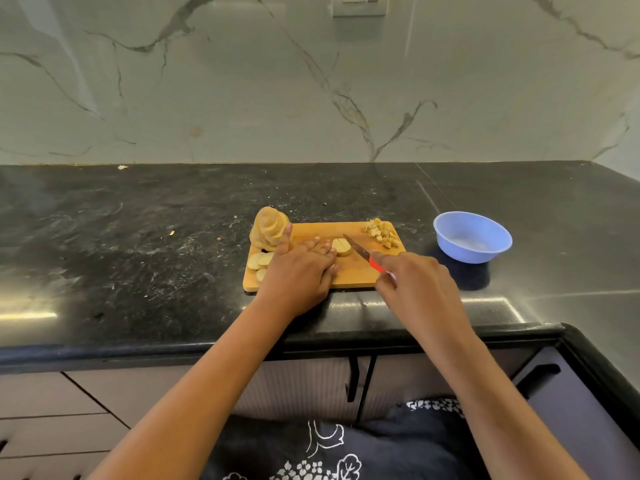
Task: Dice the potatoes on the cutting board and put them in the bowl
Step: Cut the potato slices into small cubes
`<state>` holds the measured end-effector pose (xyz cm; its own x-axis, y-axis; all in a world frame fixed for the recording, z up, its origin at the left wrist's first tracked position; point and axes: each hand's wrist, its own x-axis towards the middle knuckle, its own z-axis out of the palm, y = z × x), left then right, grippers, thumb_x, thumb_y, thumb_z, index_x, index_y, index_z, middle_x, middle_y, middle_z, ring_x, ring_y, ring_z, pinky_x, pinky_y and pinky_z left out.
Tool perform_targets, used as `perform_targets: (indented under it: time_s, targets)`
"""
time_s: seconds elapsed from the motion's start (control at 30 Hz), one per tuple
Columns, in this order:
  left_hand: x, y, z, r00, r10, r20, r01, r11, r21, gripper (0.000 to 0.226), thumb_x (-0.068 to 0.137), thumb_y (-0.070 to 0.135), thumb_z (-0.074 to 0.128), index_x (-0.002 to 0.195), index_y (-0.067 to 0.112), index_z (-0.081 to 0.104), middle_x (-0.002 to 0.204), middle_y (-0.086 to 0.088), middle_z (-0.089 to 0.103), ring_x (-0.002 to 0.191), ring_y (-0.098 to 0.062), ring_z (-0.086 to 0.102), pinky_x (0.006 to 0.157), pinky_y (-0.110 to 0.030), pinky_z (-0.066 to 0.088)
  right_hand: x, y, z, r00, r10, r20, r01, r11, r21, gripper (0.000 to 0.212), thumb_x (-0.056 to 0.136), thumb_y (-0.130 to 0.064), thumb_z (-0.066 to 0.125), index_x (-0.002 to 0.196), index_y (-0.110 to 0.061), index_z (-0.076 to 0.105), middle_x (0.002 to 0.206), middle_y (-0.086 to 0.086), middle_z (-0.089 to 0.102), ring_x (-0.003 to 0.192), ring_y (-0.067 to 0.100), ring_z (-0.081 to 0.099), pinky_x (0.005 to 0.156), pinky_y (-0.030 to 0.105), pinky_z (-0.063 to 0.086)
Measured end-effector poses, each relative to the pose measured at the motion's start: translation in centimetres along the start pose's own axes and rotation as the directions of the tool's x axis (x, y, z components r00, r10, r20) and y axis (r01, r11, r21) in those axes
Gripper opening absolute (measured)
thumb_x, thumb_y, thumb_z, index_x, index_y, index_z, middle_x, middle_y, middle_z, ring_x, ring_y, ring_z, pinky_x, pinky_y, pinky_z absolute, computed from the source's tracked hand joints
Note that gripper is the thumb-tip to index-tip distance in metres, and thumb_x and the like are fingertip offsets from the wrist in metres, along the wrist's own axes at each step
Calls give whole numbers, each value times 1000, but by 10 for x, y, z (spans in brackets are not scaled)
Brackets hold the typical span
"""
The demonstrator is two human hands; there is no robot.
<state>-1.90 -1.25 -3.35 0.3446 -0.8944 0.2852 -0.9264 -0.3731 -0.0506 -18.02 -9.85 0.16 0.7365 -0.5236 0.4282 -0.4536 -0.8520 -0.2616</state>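
Note:
A wooden cutting board point(353, 273) lies on the black counter. On its middle sits a round potato slice point(341, 247) with a cut line across it. My left hand point(301, 268) lies flat on the board, its straight fingertips touching that slice. My right hand point(419, 282) grips a red-handled knife point(360, 249); the blade points up and left, its tip beside the slice. A stack of potato slices point(268, 230) stands at the board's far left corner, with loose slices point(259, 261) below it. Diced potato pieces point(381, 232) are heaped at the far right corner. A blue bowl point(472, 240) stands to the right.
The black stone counter point(138, 237) runs left and right, with small crumbs on it. A marble wall rises behind. The counter's front edge is just below the board, with drawers and cabinet handles underneath. On the right the counter turns toward me.

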Motion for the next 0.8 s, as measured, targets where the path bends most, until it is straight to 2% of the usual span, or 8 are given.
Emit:
perform_targets:
  time_s: [0.13,0.37,0.47,0.57,0.7,0.8]
  targets:
    - [0,1,1,1000,1,1,-1,1000,15,47,102,40,25,144,24,38,150,9,36,142,-9,23,113,-42,-17,10,-3,18,1000,-12,14,11,999,44,42,95,-20,47,137,-28,49,100,1,66,82,15,59,67,26,45]
    - [0,0,3,1000,14,-9,-14,1000,9,47,102,39,27,144,22,40,148,8,40,140,-11,30,114,-40,-16,14,-6,27,998,-48,39,50,997,-53,43,97,-21,42,140,-24,44,103,1,62,80,14,53,62,24,36]
    - [1,-1,3,1000,20,-10,-20,1000,13,48,102,39,27,145,21,38,148,8,40,140,-11,30,113,-39,-17,19,-14,31,992,-66,112,81,987,-138,40,98,-19,38,137,-21,47,107,4,60,90,21,58,62,26,33]
    - [2,-1,4,1000,15,-2,-15,1000,16,48,102,38,27,145,21,38,148,8,40,140,-12,30,113,-39,-17,21,-14,32,987,-65,144,86,986,-143,40,99,-19,38,137,-20,46,108,5,59,92,22,58,62,27,33]
    - [2,-1,4,1000,16,23,-17,999,31,48,102,39,26,144,21,38,148,8,40,140,-12,30,113,-40,-18,2,-12,23,981,-69,183,96,985,-141,46,101,-21,36,146,-20,31,111,5,56,94,21,57,64,27,33]
    - [3,-1,3,999,23,41,-24,999,26,47,102,39,27,144,22,39,148,9,40,139,-12,31,113,-41,-17,-13,-8,11,981,-82,178,106,986,-126,46,101,-22,34,147,-22,31,109,3,55,91,19,56,63,26,32]
